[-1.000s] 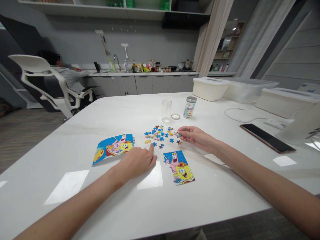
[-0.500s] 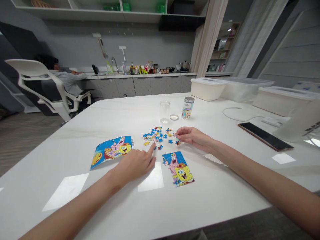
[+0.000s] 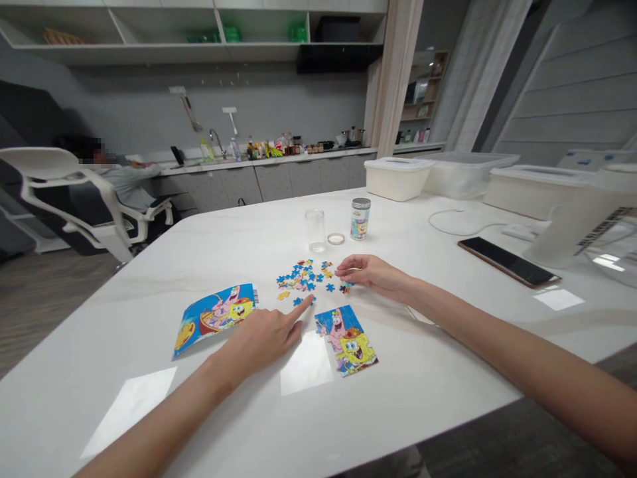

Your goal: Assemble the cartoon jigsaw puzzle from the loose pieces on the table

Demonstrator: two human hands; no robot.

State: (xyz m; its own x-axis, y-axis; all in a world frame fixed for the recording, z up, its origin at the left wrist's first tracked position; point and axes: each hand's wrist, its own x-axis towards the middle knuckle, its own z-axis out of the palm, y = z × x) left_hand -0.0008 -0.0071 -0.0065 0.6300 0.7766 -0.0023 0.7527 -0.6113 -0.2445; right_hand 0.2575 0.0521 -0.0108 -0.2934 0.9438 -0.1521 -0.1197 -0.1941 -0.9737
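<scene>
My left hand [image 3: 266, 337] lies low over the table with its index finger stretched out, the tip at a loose puzzle piece beside the pile. Its other fingers are curled and hold nothing that I can see. At the pile's right edge, my right hand [image 3: 371, 275] has thumb and fingers drawn together on a small puzzle piece [image 3: 339, 272], mostly hidden by the fingertips. Loose jigsaw pieces [image 3: 301, 277], mostly blue, are heaped between the hands. A partly joined puzzle [image 3: 348, 340] with a pink and a yellow cartoon figure lies nearer me. The curled picture sheet [image 3: 212, 315] is left of my left hand.
Behind the pieces stand a clear jar [image 3: 315, 231], a ring-shaped lid [image 3: 336, 239] and a printed canister [image 3: 359, 220]. On the right are a phone [image 3: 507, 261], a cable, a pitcher [image 3: 572, 232] and storage boxes [image 3: 398, 179]. A person sits beyond the table at left.
The view has shifted, so the table's things sit further left in the picture. My left fingertip now lies further right along the pile's near edge. My right hand stays by the pile's right side.
</scene>
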